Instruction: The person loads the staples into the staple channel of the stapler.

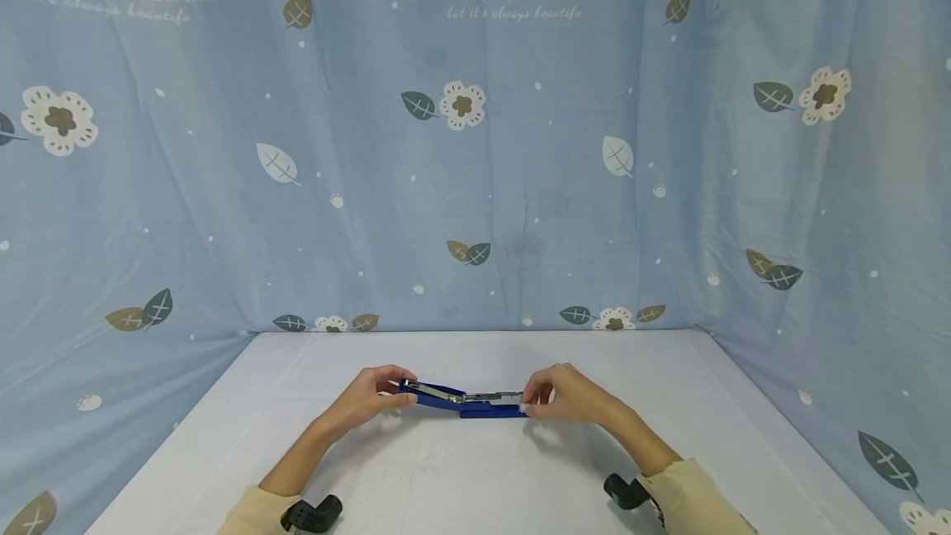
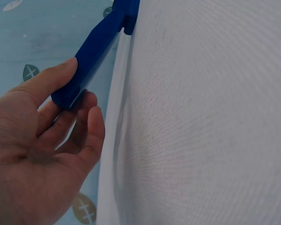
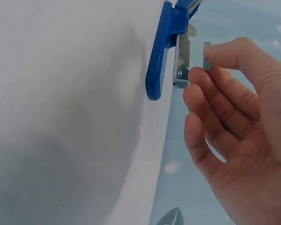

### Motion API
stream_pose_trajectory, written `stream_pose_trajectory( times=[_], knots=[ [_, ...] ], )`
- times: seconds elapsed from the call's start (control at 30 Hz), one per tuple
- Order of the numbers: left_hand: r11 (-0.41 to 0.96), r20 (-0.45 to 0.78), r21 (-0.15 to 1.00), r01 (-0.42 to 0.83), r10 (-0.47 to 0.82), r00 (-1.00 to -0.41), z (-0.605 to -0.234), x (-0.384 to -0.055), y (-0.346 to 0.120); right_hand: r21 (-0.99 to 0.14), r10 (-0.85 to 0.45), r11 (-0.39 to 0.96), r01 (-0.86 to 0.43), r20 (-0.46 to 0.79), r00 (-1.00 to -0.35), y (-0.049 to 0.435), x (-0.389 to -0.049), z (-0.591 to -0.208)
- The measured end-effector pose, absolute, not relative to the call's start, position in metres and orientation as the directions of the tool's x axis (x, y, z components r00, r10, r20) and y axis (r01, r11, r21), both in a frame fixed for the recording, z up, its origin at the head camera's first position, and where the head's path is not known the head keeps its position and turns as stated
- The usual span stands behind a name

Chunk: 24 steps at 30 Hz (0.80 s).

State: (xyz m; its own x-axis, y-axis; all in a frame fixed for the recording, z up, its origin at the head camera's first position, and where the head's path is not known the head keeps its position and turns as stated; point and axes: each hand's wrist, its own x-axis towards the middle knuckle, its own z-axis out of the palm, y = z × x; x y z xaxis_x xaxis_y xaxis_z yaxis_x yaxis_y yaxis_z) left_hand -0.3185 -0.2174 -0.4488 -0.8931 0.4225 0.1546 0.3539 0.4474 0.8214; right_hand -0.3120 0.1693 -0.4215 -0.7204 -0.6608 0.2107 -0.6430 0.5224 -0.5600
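A blue stapler [image 1: 494, 411] lies opened out flat, its base on the table and its top arm swung back to the left. My left hand [image 1: 366, 396] pinches the end of that arm between thumb and fingers; the left wrist view shows the thumb over the blue cover [image 2: 91, 54]. At the stapler's other end is my right hand [image 1: 570, 393]. Between its thumb and forefinger it pinches a short silvery strip of staples [image 3: 207, 56]. The strip is beside the stapler's metal magazine [image 3: 182, 58], with a small gap between them in the right wrist view.
The stapler stands on a white-covered table [image 1: 475, 469]. Behind and at both sides hangs a blue curtain [image 1: 475, 188] printed with leaves and flowers. Black wrist devices [image 1: 627, 491] sit at the beige sleeves [image 1: 694, 498].
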Motion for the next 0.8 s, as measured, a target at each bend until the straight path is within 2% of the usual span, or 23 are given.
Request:
stream_pose_trajectory(
  times=[0.33, 0.8],
  knots=[
    [0.438, 0.156, 0.826, 0.355, 0.427, -0.890, -0.4489, -0.3189, -0.2181, -0.571, -0.638, 0.530, -0.627, 0.218, -0.739, 0.1678, -0.3115, -0.4172],
    [0.442, 0.162, 0.823, 0.356, 0.419, -0.894, -0.4496, -0.3194, -0.2176, -0.567, -0.627, 0.513, -0.645, 0.267, -0.732, 0.1674, -0.3162, -0.4194]
  ],
)
